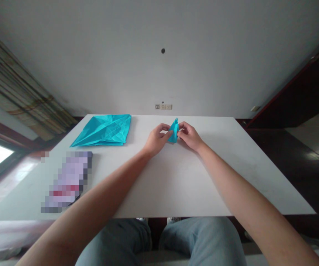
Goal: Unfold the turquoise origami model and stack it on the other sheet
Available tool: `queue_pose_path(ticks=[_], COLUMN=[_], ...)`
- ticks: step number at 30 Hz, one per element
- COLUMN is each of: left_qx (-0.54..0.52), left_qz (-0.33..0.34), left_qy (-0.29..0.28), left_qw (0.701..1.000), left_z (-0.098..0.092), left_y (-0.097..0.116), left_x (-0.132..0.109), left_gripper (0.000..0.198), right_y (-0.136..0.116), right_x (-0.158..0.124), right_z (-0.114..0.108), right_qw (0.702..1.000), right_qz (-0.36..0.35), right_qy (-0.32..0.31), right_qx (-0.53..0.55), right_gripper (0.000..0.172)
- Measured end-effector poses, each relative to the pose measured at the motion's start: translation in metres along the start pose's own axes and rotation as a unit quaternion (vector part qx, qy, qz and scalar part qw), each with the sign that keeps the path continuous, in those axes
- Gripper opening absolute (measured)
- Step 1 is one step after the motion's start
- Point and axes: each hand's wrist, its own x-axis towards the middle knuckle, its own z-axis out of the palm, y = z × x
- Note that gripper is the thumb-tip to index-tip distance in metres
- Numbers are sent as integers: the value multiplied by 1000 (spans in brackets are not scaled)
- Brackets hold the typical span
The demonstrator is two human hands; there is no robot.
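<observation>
A small folded piece of turquoise paper point(174, 133) stands pointed end up, between my two hands over the far middle of the table. My left hand point(158, 139) grips it from the left, thumb across its front. On the other side, my right hand point(189, 136) pinches its right edge with thumb and fingertips. The fingers partly cover the paper's sides. To the left lies a larger creased sheet of turquoise paper point(102, 130), folded in layers, apart from both hands.
A pixelated phone-shaped object point(71, 177) lies on the white table point(170, 184) beside my left forearm. Behind the table is a wall with sockets point(163, 107). A curtain point(18, 81) hangs at left; a dark door point(295, 85) stands at right.
</observation>
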Motion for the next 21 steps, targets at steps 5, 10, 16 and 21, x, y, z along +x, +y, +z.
queue_pose_path(ticks=[5,10,16,21], left_qx=[19,72,109,112], left_qz=[23,106,116,107], left_qy=[-14,-9,-92,-65], left_qw=[999,992,983,986], left_z=[0,-5,-7,1], left_y=[-1,7,22,13], left_x=[-1,-3,-10,-9], left_gripper=[35,18,58,28], right_y=[2,2,4,-6], right_x=[2,1,4,3], right_z=[1,0,-4,0], right_qw=[999,998,988,990], right_qz=[-25,1,3,-24], right_qy=[6,65,155,137], right_qx=[-20,26,22,15], right_gripper=[34,52,59,66])
